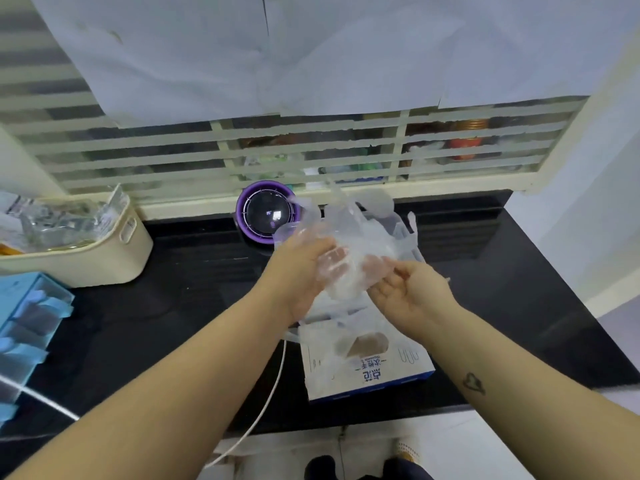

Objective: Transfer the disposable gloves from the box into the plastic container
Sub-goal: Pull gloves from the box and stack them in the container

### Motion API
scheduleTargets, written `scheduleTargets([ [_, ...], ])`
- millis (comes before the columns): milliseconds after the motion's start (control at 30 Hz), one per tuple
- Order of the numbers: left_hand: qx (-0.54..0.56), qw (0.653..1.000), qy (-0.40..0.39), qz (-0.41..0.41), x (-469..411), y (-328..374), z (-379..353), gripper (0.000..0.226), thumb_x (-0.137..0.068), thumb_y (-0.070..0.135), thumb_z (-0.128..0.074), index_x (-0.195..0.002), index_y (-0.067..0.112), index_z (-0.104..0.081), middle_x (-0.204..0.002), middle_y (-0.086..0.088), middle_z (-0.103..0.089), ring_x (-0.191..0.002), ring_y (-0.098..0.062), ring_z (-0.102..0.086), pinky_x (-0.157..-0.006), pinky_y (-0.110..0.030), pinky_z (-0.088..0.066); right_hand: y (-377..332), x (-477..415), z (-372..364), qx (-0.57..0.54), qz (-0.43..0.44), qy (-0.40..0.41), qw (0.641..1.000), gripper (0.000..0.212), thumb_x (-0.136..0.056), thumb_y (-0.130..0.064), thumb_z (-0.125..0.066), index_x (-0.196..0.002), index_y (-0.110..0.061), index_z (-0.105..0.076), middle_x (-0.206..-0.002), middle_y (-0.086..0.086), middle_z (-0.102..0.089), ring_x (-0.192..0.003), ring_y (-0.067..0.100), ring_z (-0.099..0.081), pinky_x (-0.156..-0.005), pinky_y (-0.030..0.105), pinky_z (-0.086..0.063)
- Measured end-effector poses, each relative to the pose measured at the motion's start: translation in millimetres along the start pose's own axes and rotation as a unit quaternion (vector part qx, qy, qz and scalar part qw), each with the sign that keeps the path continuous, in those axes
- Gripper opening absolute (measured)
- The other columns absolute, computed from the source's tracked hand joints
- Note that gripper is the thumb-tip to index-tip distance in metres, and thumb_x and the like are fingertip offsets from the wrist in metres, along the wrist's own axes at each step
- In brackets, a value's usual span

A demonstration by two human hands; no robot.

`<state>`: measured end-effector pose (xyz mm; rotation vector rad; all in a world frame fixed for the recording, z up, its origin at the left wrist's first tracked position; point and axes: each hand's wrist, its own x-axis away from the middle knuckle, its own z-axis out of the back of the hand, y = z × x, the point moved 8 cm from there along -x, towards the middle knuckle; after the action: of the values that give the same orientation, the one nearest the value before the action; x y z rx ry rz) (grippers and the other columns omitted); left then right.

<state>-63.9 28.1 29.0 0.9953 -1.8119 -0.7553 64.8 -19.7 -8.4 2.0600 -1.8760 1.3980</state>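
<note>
Both hands are up over the black surface point(166, 306), working a loose wad of clear, thin-film disposable gloves point(349, 240). The wad hangs just at twelve o'clock of the white-and-blue cardboard glove box point(367, 365), and a few more gloves spill from the box's opening. The left hand point(298, 268) has its grip curled round the wad from nine o'clock; the right hand point(408, 292) pinches the edge at three o'clock.

The gloves look almost weightless, limp and slippery, and likely to cling or trail. I'd take them bunched at the middle, not by one finger.

What seems a clear plastic container point(407, 237) stands at twelve o'clock behind the wad, though I cannot tell for sure.
</note>
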Motion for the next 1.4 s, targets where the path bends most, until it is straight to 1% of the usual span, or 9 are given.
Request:
scheduleTargets([
  [167, -0.361, 0.931, 0.048, -0.040, -17.3, 39.4, 21.6, 0.032, -0.086, -0.001, -0.059, -0.114, 0.015, -0.061, -0.094, -0.010, -0.068, -0.064, -0.010, -0.065, -0.058, -0.020, -0.055, -78.2, 17.4, 8.3, 0.219, 0.277, 0.105, 0.930, 0.016, -0.093, -0.008, -0.049, -0.086, -0.020, -0.058, -0.086, -0.004, -0.058, -0.073, 0.009, -0.056, -0.065, 0.021, -0.050],
  [233, -0.455, 0.885, 0.063, -0.074, -27.6, 54.6, 17.9, 0.025, -0.082, 0.001, -0.060, -0.103, 0.013, -0.065, -0.087, -0.003, -0.067, -0.056, -0.011, -0.059, -0.050, -0.017, -0.049, -96.3, 36.9, -37.5, 0.364, 0.381, -0.023, 0.850, 0.017, -0.093, -0.008, -0.051, -0.091, -0.019, -0.064, -0.086, -0.005, -0.067, -0.076, 0.009, -0.062, -0.071, 0.022, -0.054],
  [333, -0.540, 0.830, 0.049, -0.131, -38.7, 70.7, -3.0, 0.014, -0.082, 0.003, -0.058, -0.093, 0.006, -0.064, -0.075, -0.008, -0.063, -0.059, -0.016, -0.054, -0.049, -0.022, -0.046, -47.8, 16.9, -76.8, 0.506, 0.153, -0.221, 0.820, 0.022, -0.097, -0.021, -0.047, -0.105, -0.009, -0.065, -0.099, 0.007, -0.071, -0.089, 0.018, -0.067, -0.081, 0.030, -0.056],
  [467, -0.633, 0.738, 0.000, -0.234, -44.6, 81.6, -42.0, 0.011, -0.091, 0.012, -0.056, -0.083, 0.018, -0.061, -0.076, -0.001, -0.062, -0.068, -0.011, -0.055, -0.060, -0.027, -0.044, -16.5, -36.4, -60.7, 0.375, -0.089, -0.230, 0.894, 0.065, -0.094, -0.063, -0.030, -0.133, -0.013, -0.048, -0.129, 0.011, -0.058, -0.114, 0.029, -0.058, -0.093, 0.045, -0.049],
  [600, -0.797, 0.485, -0.051, -0.356, -36.1, 50.1, -59.4, 0.043, -0.080, -0.001, -0.062, -0.114, 0.025, -0.063, -0.100, 0.006, -0.055, -0.085, -0.019, -0.059, -0.067, -0.034, -0.050, -21.4, -63.5, -67.8, 0.077, -0.160, -0.271, 0.946, 0.091, -0.080, -0.080, -0.036, -0.134, -0.008, -0.049, -0.130, 0.021, -0.056, -0.118, 0.040, -0.055, -0.104, 0.055, -0.036],
  [733, -0.819, 0.366, -0.082, -0.435, -36.4, 19.4, -39.1, 0.053, -0.048, -0.008, -0.080, -0.096, 0.015, -0.075, -0.077, -0.005, -0.061, -0.056, -0.024, -0.057, -0.049, -0.027, -0.044, -35.3, -74.0, -51.7, 0.031, -0.186, -0.254, 0.949, 0.095, -0.069, -0.084, -0.044, -0.129, -0.011, -0.051, -0.129, 0.025, -0.055, -0.119, 0.045, -0.051, -0.102, 0.057, -0.037],
  [933, -0.886, 0.377, -0.152, -0.221, -80.4, -33.2, -14.3, 0.057, -0.091, 0.007, -0.055, -0.144, 0.022, -0.040, -0.126, -0.006, -0.046, -0.108, -0.024, -0.051, -0.084, -0.035, -0.048, -69.3, -114.7, -21.5, 0.425, 0.021, -0.093, 0.900, 0.048, -0.087, -0.014, -0.066, -0.132, -0.016, -0.049, -0.116, 0.013, -0.060, -0.096, 0.023, -0.064, -0.079, 0.031, -0.056],
  [1167, -0.857, 0.478, -0.187, -0.053, -106.1, -55.0, 5.2, 0.052, -0.097, 0.017, -0.044, -0.147, 0.029, -0.035, -0.136, -0.001, -0.035, -0.122, -0.022, -0.038, -0.090, -0.032, -0.039, -88.4, -73.3, -79.0, 0.737, 0.430, -0.085, 0.514, 0.033, -0.090, -0.015, -0.059, -0.122, -0.021, -0.060, -0.117, -0.005, -0.057, -0.102, 0.007, -0.046, -0.088, 0.025, -0.044],
  [1400, -0.746, 0.616, -0.189, 0.169, -105.6, -51.2, 20.5, 0.043, -0.095, 0.040, -0.042, -0.131, 0.020, -0.053, -0.126, 0.004, -0.053, -0.110, -0.018, -0.050, -0.096, -0.032, -0.040, -2.0, -129.8, -37.0, 0.911, 0.075, -0.192, 0.357, 0.098, -0.083, -0.043, -0.068, -0.152, -0.017, -0.004, -0.157, 0.008, -0.010, -0.132, 0.029, -0.039, -0.102, 0.036, -0.037],
])
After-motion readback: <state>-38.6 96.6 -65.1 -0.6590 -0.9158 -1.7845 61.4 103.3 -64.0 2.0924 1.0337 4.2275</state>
